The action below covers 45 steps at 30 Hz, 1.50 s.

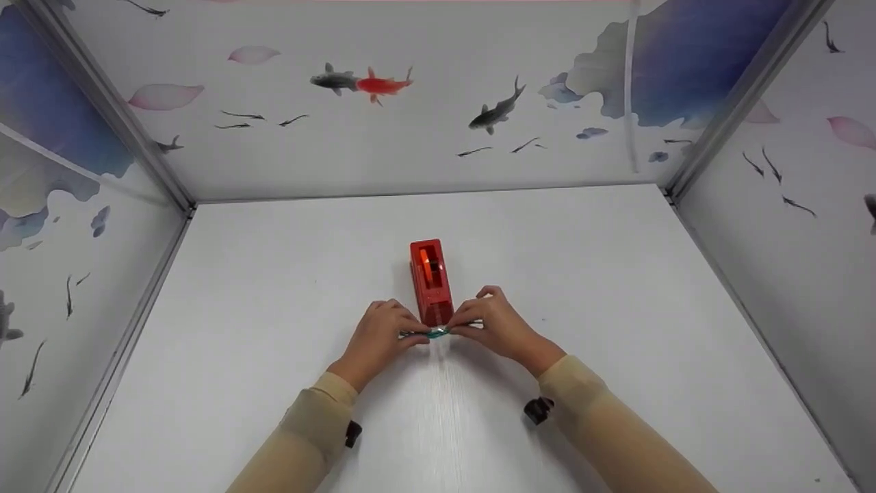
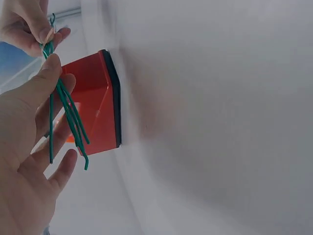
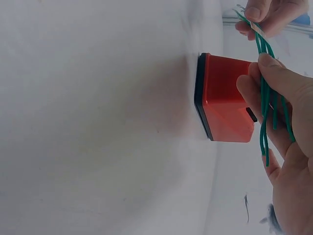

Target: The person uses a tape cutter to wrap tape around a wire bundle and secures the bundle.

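Note:
A bundle of thin green wires (image 1: 438,333) is held level between both hands, close to the near end of a red tape dispenser (image 1: 432,296). My left hand (image 1: 380,337) pinches one side between thumb and fingers. The other side is pinched by my right hand (image 1: 505,327). In the left wrist view, several loose ends of the green wires (image 2: 73,122) splay out past the left thumb. A pale strip of tape (image 3: 258,30) appears around the bundle's middle in the right wrist view. Fingertips partly cover that middle part.
An orange roll (image 1: 426,266) sits inside the dispenser, which stands upright on the white table (image 1: 287,274). Panels printed with fish (image 1: 498,113) enclose the table at the back and on both sides. A small black device (image 1: 538,410) is on the right sleeve.

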Available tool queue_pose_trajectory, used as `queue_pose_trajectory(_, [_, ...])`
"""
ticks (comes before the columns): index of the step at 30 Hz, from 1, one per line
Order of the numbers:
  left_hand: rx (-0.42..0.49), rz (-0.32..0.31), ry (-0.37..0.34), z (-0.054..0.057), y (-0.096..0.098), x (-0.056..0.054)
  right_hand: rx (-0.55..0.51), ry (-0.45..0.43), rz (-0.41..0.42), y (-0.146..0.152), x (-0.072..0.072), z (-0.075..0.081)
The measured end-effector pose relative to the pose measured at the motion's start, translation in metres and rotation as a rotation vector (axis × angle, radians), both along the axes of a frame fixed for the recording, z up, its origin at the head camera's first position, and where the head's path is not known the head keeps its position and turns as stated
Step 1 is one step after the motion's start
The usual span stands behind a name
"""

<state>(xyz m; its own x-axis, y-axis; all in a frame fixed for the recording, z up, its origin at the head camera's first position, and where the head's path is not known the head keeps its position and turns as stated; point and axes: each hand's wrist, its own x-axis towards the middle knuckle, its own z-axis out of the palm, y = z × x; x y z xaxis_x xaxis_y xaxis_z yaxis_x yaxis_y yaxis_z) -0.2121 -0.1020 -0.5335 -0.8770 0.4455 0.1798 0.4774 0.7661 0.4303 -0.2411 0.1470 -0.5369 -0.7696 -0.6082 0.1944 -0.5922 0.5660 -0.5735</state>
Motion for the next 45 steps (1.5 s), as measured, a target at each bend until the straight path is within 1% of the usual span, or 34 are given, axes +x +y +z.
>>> queue_pose_trajectory(2, [0.016, 0.002, -0.005, 0.000, 0.000, 0.000, -0.012, -0.035, 0.011, 0.000, 0.000, 0.000])
queue_pose_trajectory(7, [0.063, 0.012, -0.036, 0.000, -0.001, 0.001, -0.048, -0.169, 0.033, 0.001, -0.001, 0.001])
queue_pose_trajectory(9, [0.078, 0.010, -0.045, 0.000, -0.001, 0.001, -0.062, -0.198, 0.035, 0.002, -0.002, 0.001])
queue_pose_trajectory(11, [0.089, 0.006, -0.052, 0.001, 0.000, 0.002, -0.072, -0.206, 0.035, 0.002, -0.001, 0.002])
queue_pose_trajectory(13, [0.090, 0.003, -0.049, 0.002, 0.001, 0.002, -0.076, -0.201, 0.040, 0.003, -0.001, 0.002])
queue_pose_trajectory(16, [0.081, -0.007, -0.022, 0.003, 0.003, 0.002, -0.078, -0.204, 0.024, 0.002, 0.000, 0.003])
queue_pose_trajectory(21, [0.064, -0.023, 0.052, 0.005, 0.005, 0.002, -0.094, -0.194, -0.055, -0.002, 0.001, 0.004])
queue_pose_trajectory(23, [0.063, -0.035, 0.084, 0.006, 0.006, 0.002, -0.106, -0.170, -0.080, -0.004, 0.001, 0.004])
queue_pose_trajectory(25, [0.065, -0.041, 0.102, 0.006, 0.006, 0.001, -0.119, -0.143, -0.090, -0.005, 0.000, 0.004])
queue_pose_trajectory(27, [0.069, -0.045, 0.107, 0.007, 0.006, 0.001, -0.133, -0.119, -0.088, -0.005, 0.001, 0.003])
queue_pose_trajectory(30, [0.072, -0.045, 0.090, 0.007, 0.005, 0.001, -0.143, -0.086, -0.086, -0.006, 0.002, 0.003])
queue_pose_trajectory(34, [0.074, -0.050, 0.082, 0.007, 0.004, 0.000, -0.119, -0.048, -0.108, -0.008, 0.003, 0.002])
queue_pose_trajectory(36, [0.079, -0.055, 0.089, 0.007, 0.005, 0.000, -0.098, -0.039, -0.118, -0.008, 0.003, 0.003])
queue_pose_trajectory(38, [0.084, -0.062, 0.107, 0.007, 0.005, -0.001, -0.081, -0.039, -0.117, -0.007, 0.003, 0.004])
queue_pose_trajectory(40, [0.074, -0.069, 0.144, 0.008, 0.006, -0.001, -0.067, -0.053, -0.108, -0.005, 0.002, 0.006])
queue_pose_trajectory(42, [0.039, -0.074, 0.207, 0.008, 0.006, -0.001, -0.056, -0.090, -0.093, -0.002, 0.000, 0.009])
queue_pose_trajectory(45, [-0.027, -0.068, 0.315, 0.008, 0.006, -0.002, -0.035, -0.179, -0.082, 0.001, -0.003, 0.012])
